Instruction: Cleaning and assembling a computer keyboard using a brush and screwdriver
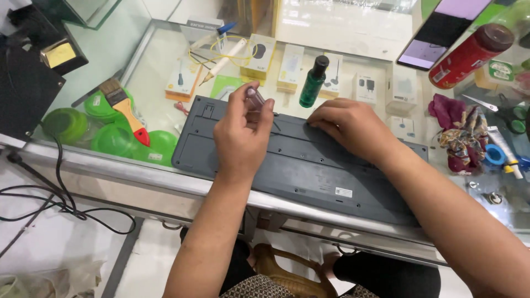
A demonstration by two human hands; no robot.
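Grey keyboard [309,171] lying face down on a glass counter top [160,60], back panel with screw holes turned up, long edge running from upper left toward lower right. Left hand [241,138] raised over the keyboard's far edge, fingers closed round a small clear-handled screwdriver [255,99] held upright, tip pointing down to the panel. Right hand [350,126] resting palm down on the keyboard's upper edge, fingers curled loosely and pressed on the plastic, gripping nothing. Hands apart, the left just beside the right. Beyond the keyboard, a dark green bottle with a black cap [313,81] standing upright. Further right, a red can [470,55] lying tilted near a phone [441,30] with a lit screen. Crumpled patterned cloth [461,138] at the right, near scissors [497,110]. To the left, a paintbrush with a red and wooden handle [126,107] lying over round green containers [113,138] seen under the glass. Small boxed accessories [291,67] lined up inside the case. Black cables [61,193] trailing down at the left
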